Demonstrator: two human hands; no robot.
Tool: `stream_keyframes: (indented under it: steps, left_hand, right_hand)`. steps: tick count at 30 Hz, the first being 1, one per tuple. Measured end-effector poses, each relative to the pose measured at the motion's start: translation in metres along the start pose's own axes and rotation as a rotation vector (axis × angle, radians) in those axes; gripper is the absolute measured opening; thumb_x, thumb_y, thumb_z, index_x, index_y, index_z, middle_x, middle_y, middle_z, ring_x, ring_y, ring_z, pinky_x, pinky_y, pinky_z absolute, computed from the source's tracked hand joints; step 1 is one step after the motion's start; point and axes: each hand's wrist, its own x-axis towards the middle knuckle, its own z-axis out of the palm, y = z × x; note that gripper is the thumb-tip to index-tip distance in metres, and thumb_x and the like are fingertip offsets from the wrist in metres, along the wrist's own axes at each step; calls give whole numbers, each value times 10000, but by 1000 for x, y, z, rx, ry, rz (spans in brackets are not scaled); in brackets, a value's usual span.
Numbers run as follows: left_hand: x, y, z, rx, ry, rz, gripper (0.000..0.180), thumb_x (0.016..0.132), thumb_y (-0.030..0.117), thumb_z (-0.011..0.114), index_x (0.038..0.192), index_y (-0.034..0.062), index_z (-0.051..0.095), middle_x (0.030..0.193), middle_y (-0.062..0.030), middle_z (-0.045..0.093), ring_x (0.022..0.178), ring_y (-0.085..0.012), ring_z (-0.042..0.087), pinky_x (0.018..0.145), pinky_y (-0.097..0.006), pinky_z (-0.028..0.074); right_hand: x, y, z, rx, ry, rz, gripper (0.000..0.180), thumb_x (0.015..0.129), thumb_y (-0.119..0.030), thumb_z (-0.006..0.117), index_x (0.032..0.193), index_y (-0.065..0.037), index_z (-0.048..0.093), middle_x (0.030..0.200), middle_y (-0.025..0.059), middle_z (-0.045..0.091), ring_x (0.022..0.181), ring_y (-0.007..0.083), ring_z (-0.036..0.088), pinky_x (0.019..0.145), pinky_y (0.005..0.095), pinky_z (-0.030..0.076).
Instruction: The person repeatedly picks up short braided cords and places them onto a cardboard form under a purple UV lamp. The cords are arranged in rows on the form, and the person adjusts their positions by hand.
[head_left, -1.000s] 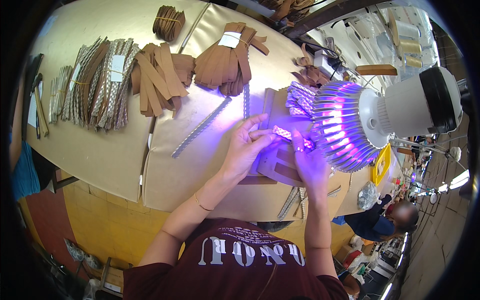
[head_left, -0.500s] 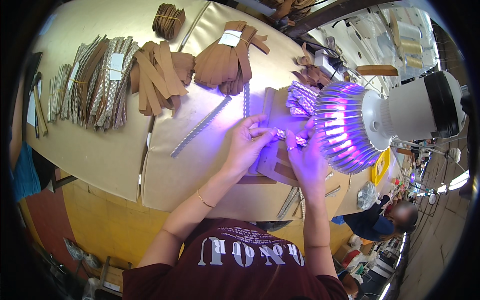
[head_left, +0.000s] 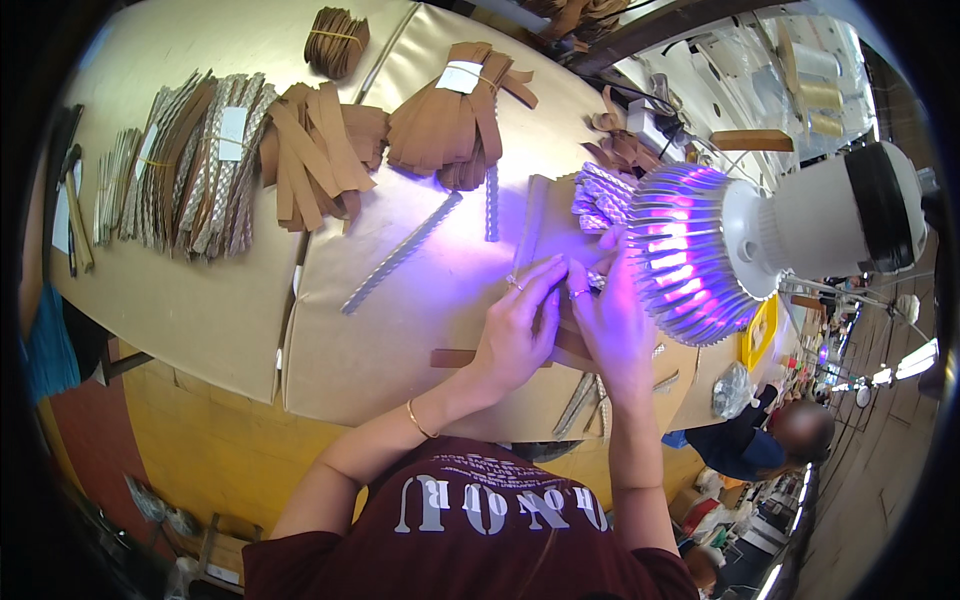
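Under the purple light, my right hand is closed on a short braided strip, most of it hidden by the fingers. Against its thumb rest the fingertips of my left hand, which are pressed together; whatever they hold is hidden. A folded bundle of braided strips lies just beyond my right hand. Brown flat pieces lie beneath and behind both hands. A narrow brown strip pokes out beside my left hand.
A finned lamp hangs close to my right hand. Loose braided strips lie on the gold-coloured table. Bundled brown straps and tied braided strips stand farther left. Someone in dark clothing is off to the right.
My left hand has moved right and nearer to me, its fingers now touching my right thumb. Less of the braided strip shows. The narrow brown strip now reaches farther left.
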Motion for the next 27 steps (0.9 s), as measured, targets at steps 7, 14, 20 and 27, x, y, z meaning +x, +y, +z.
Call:
stream_keyframes:
  steps: [7, 14, 20, 27]
  left_hand:
    - [-1, 1, -2, 132, -23, 51, 282, 911, -46, 536, 1182, -45, 611, 1269, -226, 598, 1128, -351, 628, 959, -385, 510]
    - [-3, -5, -1, 252, -40, 80, 253, 911, -25, 547, 1151, -57, 620, 1179, -242, 639, 1001, -347, 668, 857, -382, 534]
    - [-8, -10, -1, 257, -28, 28, 230, 911, -21, 547, 1132, -44, 606, 934, -204, 660, 657, -301, 615, 596, -371, 479]
    - [-9, -14, 2, 287, 0, 30, 286, 894, -32, 546, 1178, -42, 580, 792, -184, 617, 619, -305, 606, 562, -390, 468]
  right_hand:
    - [1, 15, -56, -185, -61, 94, 251, 747, -215, 765, 912, -51, 670, 867, 103, 668, 792, 314, 636, 737, 414, 469]
    - [11, 24, -77, -241, -237, 157, 142, 713, -163, 649, 780, -46, 605, 730, 148, 630, 667, 357, 598, 722, 437, 402]
    - [6, 4, -83, -210, -355, 330, 207, 673, -200, 707, 809, -60, 638, 771, 144, 562, 768, 340, 503, 798, 445, 390]
    - [2, 5, -75, -183, -166, 202, 164, 655, -151, 675, 758, -39, 612, 716, 134, 553, 735, 332, 514, 755, 431, 359]
